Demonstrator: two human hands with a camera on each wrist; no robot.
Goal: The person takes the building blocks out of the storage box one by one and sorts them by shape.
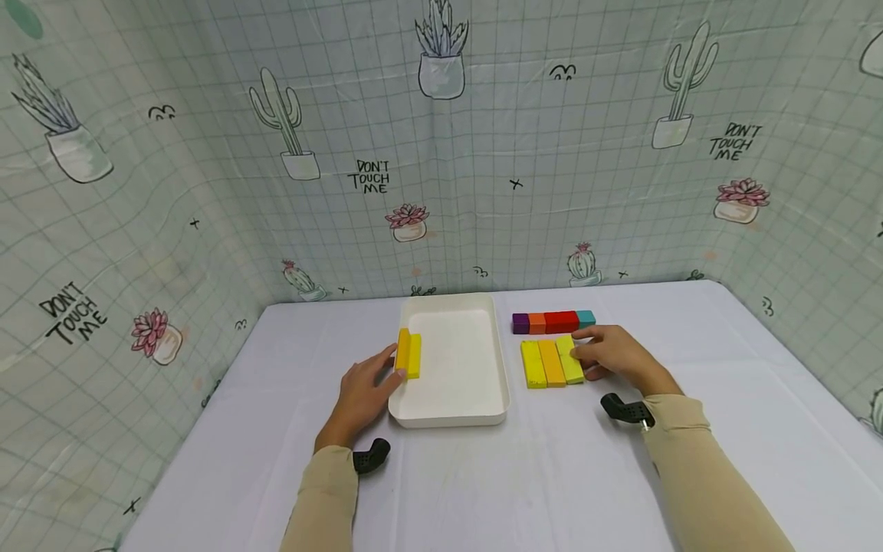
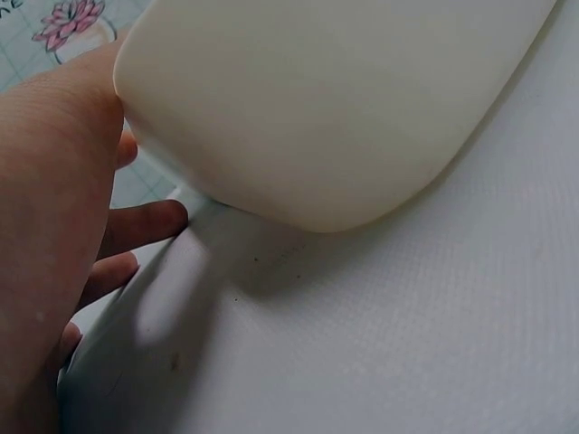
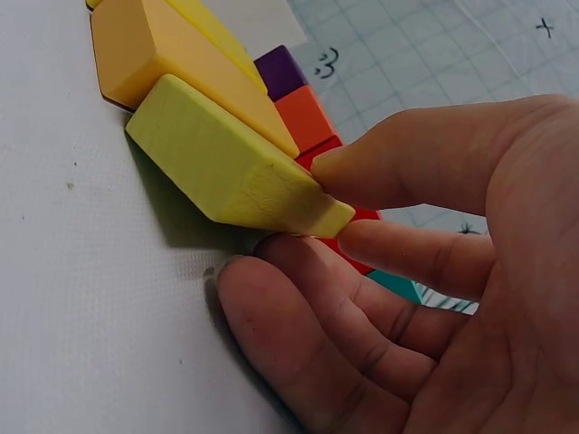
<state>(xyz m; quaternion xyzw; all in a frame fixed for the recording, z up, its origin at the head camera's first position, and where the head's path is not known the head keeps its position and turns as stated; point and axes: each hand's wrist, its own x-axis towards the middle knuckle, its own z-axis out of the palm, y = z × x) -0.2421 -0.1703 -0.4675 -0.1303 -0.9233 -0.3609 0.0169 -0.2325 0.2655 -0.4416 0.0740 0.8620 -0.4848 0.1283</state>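
Observation:
A shallow white tray (image 1: 458,368) lies on the white cloth, with a yellow block (image 1: 415,356) and an orange-yellow block (image 1: 403,350) along its left wall. My left hand (image 1: 362,391) holds the tray's left rim, thumb over the edge beside the blocks; in the left wrist view, several fingers (image 2: 149,226) spread outside the tray. My right hand (image 1: 614,354) pinches the far end of a yellow-green block (image 3: 204,154), the rightmost of three lying side by side. Next to it are an orange-yellow block (image 1: 551,363) and another yellow block (image 1: 533,364).
Behind the three blocks runs a row of purple (image 1: 520,323), orange (image 1: 536,323), red (image 1: 562,322) and teal (image 1: 586,318) blocks. A cactus-print curtain (image 1: 476,153) encloses the back and sides of the table. Black wrist devices (image 1: 371,456) sit at both cuffs.

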